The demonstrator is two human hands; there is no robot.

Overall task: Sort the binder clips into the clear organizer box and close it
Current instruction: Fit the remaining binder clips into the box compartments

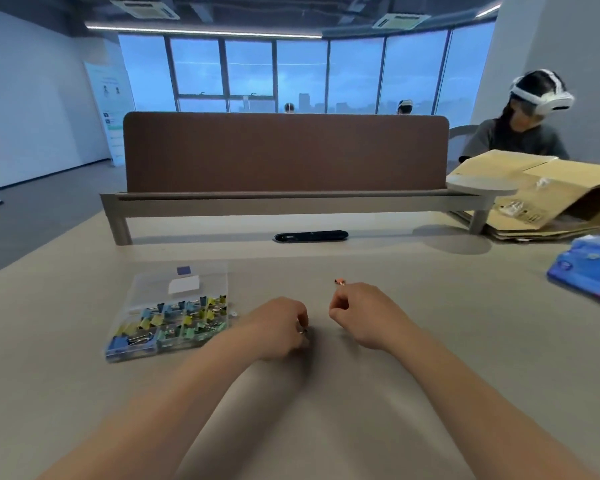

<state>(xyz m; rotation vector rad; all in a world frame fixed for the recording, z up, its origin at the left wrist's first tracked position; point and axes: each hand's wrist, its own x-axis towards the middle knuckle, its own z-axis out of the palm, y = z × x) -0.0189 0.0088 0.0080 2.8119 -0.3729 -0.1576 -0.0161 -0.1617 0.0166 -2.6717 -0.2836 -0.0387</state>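
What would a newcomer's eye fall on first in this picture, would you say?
Two hands meet mid-table: the right hand pinches a tiny orange clip, and the left hand curls round a metal bit. Left of them lies the open clear box, its compartments full of blue, yellow and green clips. Behind stands a brown divider.

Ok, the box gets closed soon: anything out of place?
One orange clip is outside the box, by the fingers of the right hand; held or lying, I cannot tell. The left hand pinches a metal bit.
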